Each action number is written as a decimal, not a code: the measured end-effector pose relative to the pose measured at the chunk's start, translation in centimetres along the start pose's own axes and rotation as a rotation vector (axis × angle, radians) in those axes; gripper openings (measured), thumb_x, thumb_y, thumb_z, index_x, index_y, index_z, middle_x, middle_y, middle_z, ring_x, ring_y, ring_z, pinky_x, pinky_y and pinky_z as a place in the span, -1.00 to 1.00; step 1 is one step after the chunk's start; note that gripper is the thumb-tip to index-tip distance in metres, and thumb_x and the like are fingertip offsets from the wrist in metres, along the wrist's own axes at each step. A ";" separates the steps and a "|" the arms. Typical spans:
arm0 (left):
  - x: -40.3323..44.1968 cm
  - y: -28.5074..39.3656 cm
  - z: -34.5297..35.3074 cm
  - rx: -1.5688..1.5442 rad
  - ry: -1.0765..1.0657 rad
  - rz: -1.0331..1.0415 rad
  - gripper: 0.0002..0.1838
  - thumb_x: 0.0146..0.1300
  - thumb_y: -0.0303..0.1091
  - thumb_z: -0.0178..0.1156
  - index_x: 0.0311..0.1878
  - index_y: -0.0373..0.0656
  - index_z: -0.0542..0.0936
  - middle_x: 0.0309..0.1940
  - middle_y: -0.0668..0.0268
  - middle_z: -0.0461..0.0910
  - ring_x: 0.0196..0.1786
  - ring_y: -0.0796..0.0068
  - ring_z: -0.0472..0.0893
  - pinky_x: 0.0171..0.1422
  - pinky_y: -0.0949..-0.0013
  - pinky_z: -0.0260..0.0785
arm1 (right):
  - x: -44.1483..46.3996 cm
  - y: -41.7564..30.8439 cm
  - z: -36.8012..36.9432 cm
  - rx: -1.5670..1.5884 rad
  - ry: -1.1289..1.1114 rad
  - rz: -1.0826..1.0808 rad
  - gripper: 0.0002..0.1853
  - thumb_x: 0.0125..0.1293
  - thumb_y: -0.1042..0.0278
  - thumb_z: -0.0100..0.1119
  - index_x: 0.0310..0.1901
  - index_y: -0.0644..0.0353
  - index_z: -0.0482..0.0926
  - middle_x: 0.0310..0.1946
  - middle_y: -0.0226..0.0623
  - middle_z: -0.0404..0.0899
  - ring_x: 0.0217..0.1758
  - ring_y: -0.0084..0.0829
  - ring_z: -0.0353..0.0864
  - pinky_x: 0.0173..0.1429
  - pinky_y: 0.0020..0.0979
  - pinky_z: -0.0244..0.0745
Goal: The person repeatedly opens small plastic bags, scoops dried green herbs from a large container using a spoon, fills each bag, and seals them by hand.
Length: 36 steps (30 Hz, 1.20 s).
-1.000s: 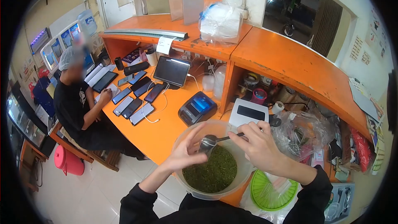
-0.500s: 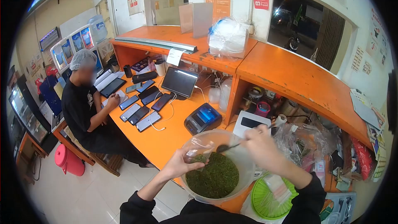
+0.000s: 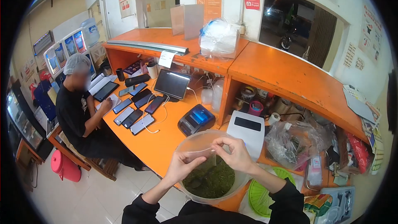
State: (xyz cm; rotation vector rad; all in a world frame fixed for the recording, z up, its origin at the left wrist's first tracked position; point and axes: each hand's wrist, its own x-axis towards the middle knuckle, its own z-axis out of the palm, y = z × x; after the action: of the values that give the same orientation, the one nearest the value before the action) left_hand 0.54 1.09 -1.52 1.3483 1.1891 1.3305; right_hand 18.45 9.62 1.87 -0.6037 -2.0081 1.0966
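A translucent round tub (image 3: pixel 241 181) holds a bed of finely chopped green flakes (image 3: pixel 217 184). Above it, my left hand (image 3: pixel 185 166) pinches one side of a small clear plastic bag (image 3: pixel 210 162). Pinching the bag's top edge from the other side is my right hand (image 3: pixel 234 154). Some green shows through the bag, though its outline is hard to make out. A dark spoon (image 3: pixel 202 179) seems to lie on the flakes, partly blurred into them.
A card terminal-like black printer (image 3: pixel 196 119) and a white device (image 3: pixel 246 128) stand behind the tub. Several phones (image 3: pixel 132 117) lie left. A green basket (image 3: pixel 265 195) is at right, near crumpled plastic (image 3: pixel 294 145). A person (image 3: pixel 78 103) sits writing at left.
My right hand has let go of the spoon, which now rests in the tub, and has come left to grip the bag's edge. The view has shifted slightly right.
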 end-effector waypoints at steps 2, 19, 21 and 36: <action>0.0 0.6 0.3 -0.176 0.049 0.044 -0.80 0.24 -0.51 0.15 -0.11 -0.41 0.59 -0.25 0.14 0.66 -0.19 0.47 0.65 -0.05 0.50 0.50 | -0.6 -0.7 0.1 -0.082 0.044 -0.036 -0.91 0.21 0.51 0.17 -0.30 0.35 0.57 -0.38 -0.33 0.59 -0.35 -0.58 0.53 -0.22 -0.50 0.43; -1.0 2.6 2.3 0.001 0.063 0.230 -0.90 0.14 -0.62 0.22 -0.27 -0.37 0.64 -0.36 0.21 0.66 -0.30 0.52 0.63 -0.14 0.53 0.46 | -2.9 -1.9 0.0 -0.079 0.041 -0.245 -0.91 0.07 0.61 0.24 -0.35 0.33 0.56 -0.42 -0.28 0.57 -0.37 -0.46 0.56 -0.24 -0.49 0.42; -0.8 2.7 1.9 0.176 0.028 0.337 -0.92 0.09 -0.64 0.24 -0.31 -0.35 0.66 -0.39 0.21 0.66 -0.32 0.53 0.62 -0.19 0.53 0.44 | -3.3 -1.9 0.0 -0.056 0.034 -0.227 -0.92 0.08 0.62 0.22 -0.35 0.33 0.57 -0.41 -0.28 0.59 -0.35 -0.45 0.56 -0.24 -0.46 0.42; -0.6 2.7 2.5 0.103 -0.075 0.150 -0.34 0.42 0.07 -0.29 0.33 -0.32 0.20 0.07 -0.01 0.50 0.14 0.16 0.49 0.28 0.20 0.25 | -10.3 0.0 -16.6 -0.697 0.555 0.115 -0.68 0.11 0.65 0.05 -0.07 0.23 0.57 -0.17 -0.13 0.61 -0.08 -0.25 0.60 0.02 -0.35 0.46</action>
State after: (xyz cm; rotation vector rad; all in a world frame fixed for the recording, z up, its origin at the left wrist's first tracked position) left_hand 3.18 0.19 0.95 1.5741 1.1375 1.3258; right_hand 37.88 10.69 3.60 -1.2347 -1.8262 0.1967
